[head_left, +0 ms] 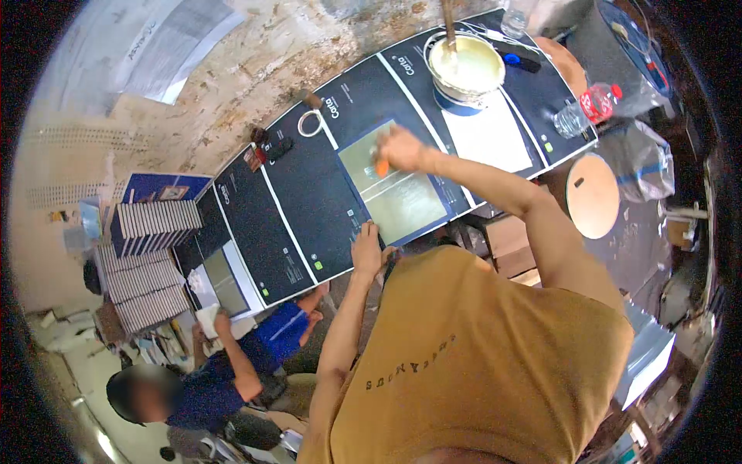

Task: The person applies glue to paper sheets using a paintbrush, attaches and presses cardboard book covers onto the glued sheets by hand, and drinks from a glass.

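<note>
A grey-green board with a dark blue border [406, 209] lies on the black-covered table [305, 205]. Over its upper part my right hand [398, 148] is closed around a small orange tool [382, 168], whose shape is partly hidden. A pale line crosses the board below that hand. My left hand [367, 249] is at the table's front edge, by the board's lower left side, its fingertips on the edge; whether it grips anything is hidden.
A bucket of cream-coloured paste [468, 69] holding a stick stands at the back, beside white sheets [491, 143]. A tape roll [310, 123], a bottle [587, 110] and stacked books [147, 286] are around. Another person [216, 379] works at the left end.
</note>
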Demonstrator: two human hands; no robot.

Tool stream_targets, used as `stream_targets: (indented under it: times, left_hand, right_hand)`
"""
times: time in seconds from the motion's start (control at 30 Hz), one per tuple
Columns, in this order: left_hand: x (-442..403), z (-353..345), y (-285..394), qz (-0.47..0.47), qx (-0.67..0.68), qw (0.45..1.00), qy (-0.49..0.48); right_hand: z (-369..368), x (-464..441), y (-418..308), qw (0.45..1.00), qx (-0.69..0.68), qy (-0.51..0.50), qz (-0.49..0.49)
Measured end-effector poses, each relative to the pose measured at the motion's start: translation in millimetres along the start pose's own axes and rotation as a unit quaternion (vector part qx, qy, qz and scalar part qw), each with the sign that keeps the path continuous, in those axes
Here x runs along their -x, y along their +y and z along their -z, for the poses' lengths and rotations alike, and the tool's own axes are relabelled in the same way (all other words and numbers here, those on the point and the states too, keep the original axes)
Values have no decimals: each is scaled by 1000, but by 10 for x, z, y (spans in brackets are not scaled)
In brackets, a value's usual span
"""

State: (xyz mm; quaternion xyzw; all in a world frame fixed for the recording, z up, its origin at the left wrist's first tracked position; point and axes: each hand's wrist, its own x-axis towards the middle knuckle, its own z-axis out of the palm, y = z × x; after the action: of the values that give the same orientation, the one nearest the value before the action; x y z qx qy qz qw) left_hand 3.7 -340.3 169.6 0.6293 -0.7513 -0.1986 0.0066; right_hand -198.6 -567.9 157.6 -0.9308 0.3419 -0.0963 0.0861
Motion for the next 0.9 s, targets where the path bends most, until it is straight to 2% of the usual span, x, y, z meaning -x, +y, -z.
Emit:
stream_targets:
  times: [0.03, 0.07, 0.1, 0.2, 0.23, 0.33, 0.4, 0.47, 0.57, 0.6, 0.63, 0.7, 0.8, 0.83, 0.87, 0.9]
  left_hand:
    - [-2, 12, -35, -13, -2, 1000, 5]
    - [18, 11, -66, -27, -3, 1000, 11]
    - [12, 4, -70, -37, 0, 999, 19]
    - [34, 0, -87, -43, 33, 998, 24]
    - [28, -9, -92, -16, 39, 999, -14]
    - [60, 3, -159, -55, 27, 998, 6]
    - [104, 15, -186, -58, 16, 998, 3]
    - [88, 2, -188, -62, 16, 998, 14]
    - [115, -45, -238, -70, 25, 997, 31]
    - [128, -69, -264, -73, 26, 996, 35]
    - [124, -80, -267, -78, 27, 996, 38]
    - [140, -26, -223, -76, -6, 997, 28]
    - [162, -41, -291, -73, -4, 997, 15]
    - [158, -36, -280, -70, -6, 997, 18]
    - [161, -43, -257, -63, -5, 998, 22]
    - [185, -63, -257, -61, -3, 998, 24]
  right_hand:
    - [86, 194, -225, 992, -35, 80, 92]
    - [176, 286, -473, 998, -1, 30, 48]
    - [197, 306, -592, 997, -39, -59, 28]
    - [439, 289, -946, 980, -164, -76, -83]
    - [266, 251, -982, 959, -232, 73, -147]
    - [18, 171, -751, 902, -276, 129, -306]
    - [105, 244, -328, 846, -275, 33, -456]
    - [230, 361, -9, 865, -131, 133, -465]
    - [152, 244, -46, 904, -35, 222, -364]
    - [184, 61, -356, 849, -187, 197, -454]
    - [295, -72, -715, 836, -206, 233, -451]
    - [35, -305, -1021, 854, -222, 237, -406]
    - [33, 42, -744, 823, -194, 103, -524]
    - [79, 194, -517, 816, -164, 92, -546]
    - [-49, 449, -174, 816, -192, 132, -529]
    - [46, 633, 13, 819, -90, 148, -547]
